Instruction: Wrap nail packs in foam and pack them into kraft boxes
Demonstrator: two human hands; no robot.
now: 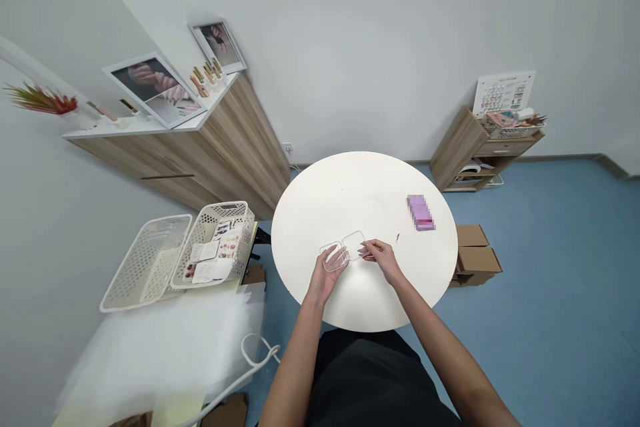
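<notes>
A small clear plastic case (pixel 355 244) is spread open on its hinge above the round white table. My left hand (pixel 326 275) is closed around its left half, with the palm and fingers showing through the plastic. At the right half's outer edge, my right hand (pixel 381 257) has its thumb and fingertips pinched together on the case. Whether a smaller item is also between those fingertips is too small to tell. A tiny dark item (pixel 397 237) lies on the table just right of my right hand.
On the round table (pixel 310 200), a pixelated purple item (pixel 421 212) lies to the right. White baskets (pixel 145 263) stand at left, one holding printed cards (pixel 215 253). A wooden cabinet (pixel 240 140) is behind them. Cardboard boxes (pixel 477 260) sit on the floor at right.
</notes>
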